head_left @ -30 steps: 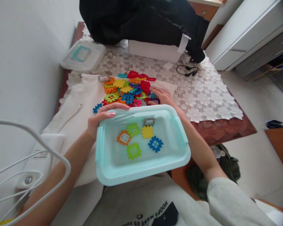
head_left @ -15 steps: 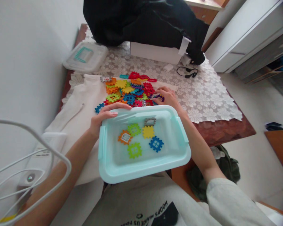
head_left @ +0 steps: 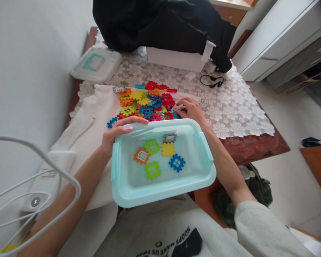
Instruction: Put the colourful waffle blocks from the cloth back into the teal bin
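Observation:
My left hand [head_left: 117, 134] grips the far left rim of a light turquoise plastic tub [head_left: 160, 194], its fingers over the edge. Lying apart and flat in the tub are several notched building tiles: an orange one [head_left: 141, 156], two green ones, a yellow one [head_left: 168, 149], a blue one [head_left: 177, 163] and a grey frame [head_left: 169, 138]. Beyond the tub, my right hand [head_left: 191, 111] is at the right side of a mixed tile pile [head_left: 146, 103], fingers curled. A blue building tile [head_left: 176, 114] shows at its thumb, with a purple piece [head_left: 183, 109] partly hidden under the fingers.
A clear lid [head_left: 96, 65] with a turquoise handle lies at the back left. Black cloth [head_left: 160, 26] covers a white box [head_left: 175, 59] at the back. Black earphones [head_left: 212, 81] rest on the lace tablecloth [head_left: 230, 107]. White cables [head_left: 56, 167] loop at the left.
My right fingers have shifted slightly at the pile, and a blue tile now shows at the thumb. The purple piece is more covered. My left hand and the tub stay nearly still.

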Demonstrator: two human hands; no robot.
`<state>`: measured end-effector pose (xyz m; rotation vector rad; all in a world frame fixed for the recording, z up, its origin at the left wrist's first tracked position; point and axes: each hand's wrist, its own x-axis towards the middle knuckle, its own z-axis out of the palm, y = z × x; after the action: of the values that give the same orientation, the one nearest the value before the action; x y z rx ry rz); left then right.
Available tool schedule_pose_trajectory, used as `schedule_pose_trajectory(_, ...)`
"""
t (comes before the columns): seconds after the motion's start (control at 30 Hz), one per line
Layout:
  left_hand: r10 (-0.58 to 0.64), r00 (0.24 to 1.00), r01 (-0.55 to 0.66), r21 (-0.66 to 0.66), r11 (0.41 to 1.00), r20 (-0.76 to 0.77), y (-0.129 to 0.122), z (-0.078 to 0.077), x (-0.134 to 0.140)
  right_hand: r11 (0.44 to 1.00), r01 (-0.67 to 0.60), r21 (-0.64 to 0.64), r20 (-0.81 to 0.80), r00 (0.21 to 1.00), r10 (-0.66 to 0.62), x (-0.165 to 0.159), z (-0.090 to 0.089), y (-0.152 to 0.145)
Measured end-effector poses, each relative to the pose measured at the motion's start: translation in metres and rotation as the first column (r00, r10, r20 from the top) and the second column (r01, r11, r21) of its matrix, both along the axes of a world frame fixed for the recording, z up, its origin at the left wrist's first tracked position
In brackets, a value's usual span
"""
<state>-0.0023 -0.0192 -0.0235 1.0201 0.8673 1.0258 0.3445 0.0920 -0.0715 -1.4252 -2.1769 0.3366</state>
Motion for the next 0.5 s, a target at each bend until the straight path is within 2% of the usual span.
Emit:
schedule_pose_trajectory(0.13,0.010,1.000,-0.009,-0.019,1.000,0.019,-0.001,0.002,0.001,0.990,0.139,-0.032,0.087,0.987,-0.136,0.010,0.005,-0.002)
schedule_pose_trajectory(0.27,-0.014,1.000,0.014,-0.041,0.999,0.008,0.000,0.004,0.000,0.986,0.120,-0.117,0.080,0.991,-0.111,0.013,0.006,0.000)
schedule_pose_trajectory(0.4,-0.015,1.000,0.015,-0.029,0.999,-0.002,0.002,0.002,-0.001,0.988,0.108,-0.113,-0.050,0.992,-0.114,0.008,0.002,0.003)
schedule_pose_trajectory(0.5,-0.026,1.000,0.026,-0.025,0.999,0.000,0.002,0.001,-0.002,0.990,0.071,-0.119,-0.295,0.950,-0.104,0.004,0.001,0.006)
